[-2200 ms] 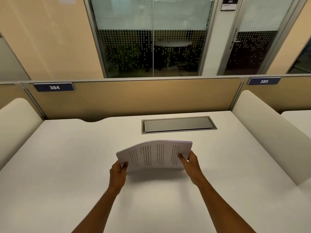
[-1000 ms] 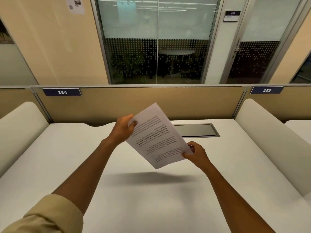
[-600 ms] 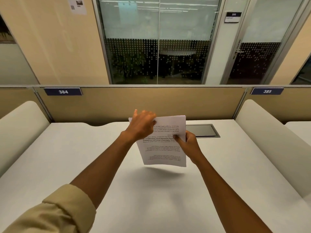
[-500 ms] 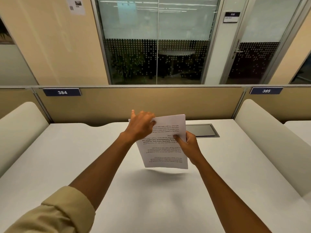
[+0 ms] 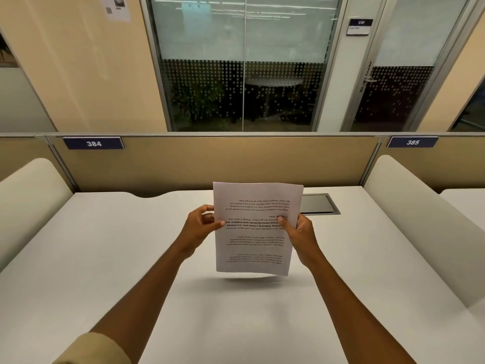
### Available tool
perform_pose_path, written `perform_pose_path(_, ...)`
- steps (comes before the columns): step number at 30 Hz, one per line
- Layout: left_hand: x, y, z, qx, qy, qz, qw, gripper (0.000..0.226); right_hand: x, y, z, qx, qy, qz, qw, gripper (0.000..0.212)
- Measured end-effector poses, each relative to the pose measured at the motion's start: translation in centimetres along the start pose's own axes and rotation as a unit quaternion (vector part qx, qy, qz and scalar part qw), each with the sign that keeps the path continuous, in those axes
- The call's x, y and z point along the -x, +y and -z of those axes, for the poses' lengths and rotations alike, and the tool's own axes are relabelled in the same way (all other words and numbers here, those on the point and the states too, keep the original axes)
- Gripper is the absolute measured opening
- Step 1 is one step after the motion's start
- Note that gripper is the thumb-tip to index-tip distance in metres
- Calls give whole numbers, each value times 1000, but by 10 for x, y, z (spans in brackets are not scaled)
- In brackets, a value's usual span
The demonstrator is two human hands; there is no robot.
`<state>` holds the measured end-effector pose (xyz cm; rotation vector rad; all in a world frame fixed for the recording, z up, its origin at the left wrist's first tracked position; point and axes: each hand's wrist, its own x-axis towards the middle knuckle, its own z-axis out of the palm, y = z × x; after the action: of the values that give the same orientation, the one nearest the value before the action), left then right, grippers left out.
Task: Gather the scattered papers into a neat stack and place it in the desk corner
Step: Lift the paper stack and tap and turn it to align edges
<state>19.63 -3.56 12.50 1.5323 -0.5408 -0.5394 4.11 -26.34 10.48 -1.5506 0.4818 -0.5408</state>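
Both hands hold the stack of papers (image 5: 256, 227) upright above the middle of the white worktop (image 5: 105, 258), its lower edge clear of the surface with a soft shadow beneath it. The left hand (image 5: 199, 227) grips the stack's left edge at about 9 o'clock, thumb on the near face and fingers (image 5: 207, 208) curled behind, pinched onto the sheets. The right hand (image 5: 299, 232) takes the right edge at about 3 o'clock, its thumb pressed across the printed face and the other fingers wrapped behind, likewise clamped on the paper. The print on the facing sheet reads upside down from this view. The edges look roughly squared, though how many sheets there are cannot be told from here.

At 1 o'clock from the stack, a dark cable hatch (image 5: 319, 203) sits flush in the worktop, partly hidden behind the paper's top right corner. A tan partition (image 5: 210, 161) runs along the far edge at 12 o'clock, carrying a blue plate marked 384 (image 5: 93, 143) at 10 o'clock and another marked 385 (image 5: 412, 142) at 2 o'clock. Rounded cream dividers (image 5: 409, 219) flank the worktop at both sides. A beige sleeve (image 5: 91, 349) shows at 7 o'clock on the left arm.
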Motion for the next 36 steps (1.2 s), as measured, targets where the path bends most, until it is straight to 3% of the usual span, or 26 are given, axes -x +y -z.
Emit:
perform_pose_path(4,11,-30,-17,12,35,-7,999,17,5,5,-7,1,8,-2,1000,20)
perform_pose_path(8,17,-45,-30,-30,134,-19,990,17,10,10,-14,5,14,-9,1000,17)
perform_pose_path(16,24,-67,-41,-98,228,-23,968,13,18,21,-25,11,13,-22,1000,15)
perform_pose_path(23,34,-92,-34,-123,191,-5,974,22,23,42,-33,23,5,-58,998,33)
perform_pose_path(30,25,-74,-28,-148,192,-50,969,25,17,35,-36,17,16,-44,999,31)
perform_pose_path(36,33,-100,-24,-172,179,-14,969,20,33,60,-39,5,13,-75,997,35)
